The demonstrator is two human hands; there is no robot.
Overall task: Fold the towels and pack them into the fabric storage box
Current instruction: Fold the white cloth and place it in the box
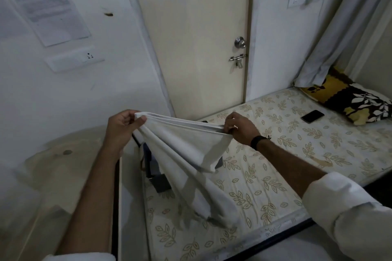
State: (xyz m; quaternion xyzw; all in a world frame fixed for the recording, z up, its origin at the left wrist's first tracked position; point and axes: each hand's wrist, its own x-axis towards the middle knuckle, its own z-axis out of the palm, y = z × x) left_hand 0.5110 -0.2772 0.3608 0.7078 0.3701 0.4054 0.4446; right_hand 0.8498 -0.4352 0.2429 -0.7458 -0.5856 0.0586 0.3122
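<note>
White sleeves and two bare forearms reach in from the bottom edge. The towel point(186, 154), white, hangs in the air between both hands, its lower end trailing down to the bed point(275, 154) and bunching there on the leaf-print sheet. Left hand point(122, 127) pinches one end of the top edge, thumb over the gathered layers; right hand point(239, 128), black band at the wrist, grips the other end with curled fingers. The top edge runs taut between them, several layers stacked, so the cloth looks already doubled at least once; holding it up by that edge probably lets the weight pull the folds straight before the next fold. Behind and below the towel, at the near-left corner of the bed, sits a dark blue box point(152, 167), mostly hidden by the cloth; likely the fabric storage box, placed close so a folded towel can drop straight in. Whether anything is inside, I cannot tell. Further up the bed lies a black phone point(312, 116), well apart from the work, and beyond it a patterned pillow point(350, 101) under the curtain point(339, 34). A closed door point(197, 38) stands at the back.
</note>
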